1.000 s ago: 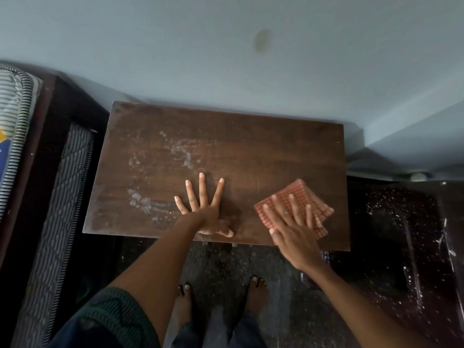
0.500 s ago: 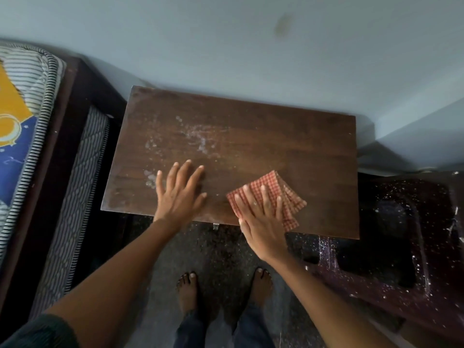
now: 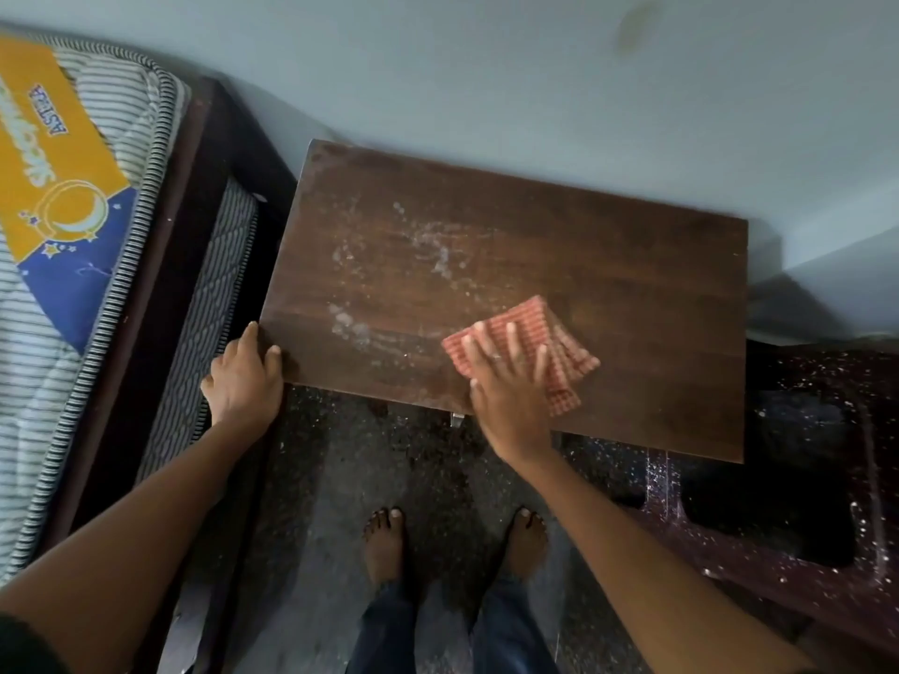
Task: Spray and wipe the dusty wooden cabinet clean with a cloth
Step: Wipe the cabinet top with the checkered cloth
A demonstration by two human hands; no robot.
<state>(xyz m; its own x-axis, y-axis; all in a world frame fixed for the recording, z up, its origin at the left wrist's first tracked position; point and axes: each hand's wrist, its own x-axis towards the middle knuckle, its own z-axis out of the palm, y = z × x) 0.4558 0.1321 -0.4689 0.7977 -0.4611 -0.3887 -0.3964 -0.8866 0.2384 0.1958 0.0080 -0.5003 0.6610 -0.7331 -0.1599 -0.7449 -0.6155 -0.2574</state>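
Centrally, spread fingers (image 3: 512, 339) of the right hand (image 3: 511, 396) press flat on the folded cloth (image 3: 566, 355), near the front edge of the cabinet (image 3: 608, 265). The left hand (image 3: 243, 381) grips the front-left corner, thumb on top. Dust (image 3: 438, 250) streaks lie left of the cloth.

L hand (image 3: 243, 377) grips; R hand (image 3: 511, 381) flat.
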